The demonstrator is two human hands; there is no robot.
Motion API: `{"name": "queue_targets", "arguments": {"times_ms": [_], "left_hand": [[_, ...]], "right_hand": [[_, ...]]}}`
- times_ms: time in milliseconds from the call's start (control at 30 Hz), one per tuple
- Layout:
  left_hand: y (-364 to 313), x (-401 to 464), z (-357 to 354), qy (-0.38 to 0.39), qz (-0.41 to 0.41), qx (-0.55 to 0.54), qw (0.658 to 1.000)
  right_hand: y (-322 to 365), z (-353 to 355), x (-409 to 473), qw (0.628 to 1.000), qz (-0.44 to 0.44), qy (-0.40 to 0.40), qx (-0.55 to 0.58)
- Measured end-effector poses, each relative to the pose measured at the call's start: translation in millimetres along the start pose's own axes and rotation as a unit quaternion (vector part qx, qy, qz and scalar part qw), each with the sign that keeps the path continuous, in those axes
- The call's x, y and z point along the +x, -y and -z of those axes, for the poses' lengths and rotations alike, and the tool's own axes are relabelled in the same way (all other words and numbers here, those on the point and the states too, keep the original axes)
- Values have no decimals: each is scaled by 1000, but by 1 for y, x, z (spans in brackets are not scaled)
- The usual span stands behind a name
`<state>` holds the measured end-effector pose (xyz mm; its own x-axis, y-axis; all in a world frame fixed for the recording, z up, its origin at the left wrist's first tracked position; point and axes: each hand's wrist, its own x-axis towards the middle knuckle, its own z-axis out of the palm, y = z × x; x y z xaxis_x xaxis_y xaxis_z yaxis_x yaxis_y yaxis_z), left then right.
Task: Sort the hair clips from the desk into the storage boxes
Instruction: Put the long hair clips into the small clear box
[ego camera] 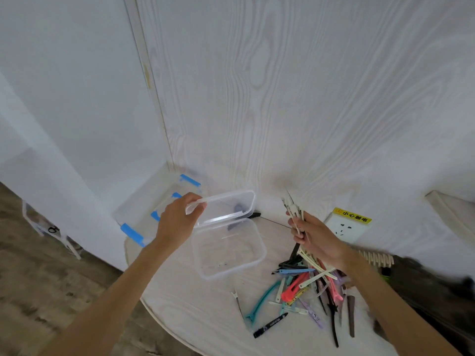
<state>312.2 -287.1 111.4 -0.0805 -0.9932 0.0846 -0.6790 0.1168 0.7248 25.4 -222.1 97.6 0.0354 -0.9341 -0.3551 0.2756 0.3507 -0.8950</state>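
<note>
We are looking down on a pale, wood-grained desk (195,312) with a rounded edge, where our left hand (177,222) is curling its fingers and thumb around the rim of a clear plastic lid (226,208), holding it tilted up above the small storage box (228,249) it belongs to. That box is a see-through, round-cornered rectangle, and we are making out only a few faint dark specks on its bottom. Behind it a larger clear storage box (144,209) with blue latches is sitting at the desk's far-left edge, its inside washed out by glare. Our right hand (317,238) is gripping a small bundle of slim pale hair clips (294,211), fingers wrapped tight, the tips fanning upward and blurred. Below that hand the loose pile of hair clips (308,286) is lying in a tangle of smooth plastic in teal, coral, pink, lilac, cream and black; our wrist is covering part of it. A black marker (270,325) is lying just beside the pile. A white wall socket (347,227) with a yellow label is sitting at the wall, its print too small to read.
</note>
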Motion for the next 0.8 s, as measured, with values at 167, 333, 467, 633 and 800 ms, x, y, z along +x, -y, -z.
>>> {"name": "queue_targets", "arguments": {"times_ms": [167, 333, 467, 633, 800], "left_hand": [[-17, 40, -32, 30, -3, -39, 999], [-31, 57, -51, 17, 24, -88, 996], [-32, 64, -57, 20, 42, -71, 996], [-28, 68, -58, 23, 43, -56, 997], [-23, 61, -51, 26, 17, -68, 997]], "right_hand": [[34, -2, -15, 978, -43, 64, -195], [55, -25, -11, 803, -52, 134, -579], [31, -54, 26, 710, -21, 162, -685], [-12, -75, 66, 672, 21, 186, -716], [-32, -71, 80, 744, 14, 178, -644]]}}
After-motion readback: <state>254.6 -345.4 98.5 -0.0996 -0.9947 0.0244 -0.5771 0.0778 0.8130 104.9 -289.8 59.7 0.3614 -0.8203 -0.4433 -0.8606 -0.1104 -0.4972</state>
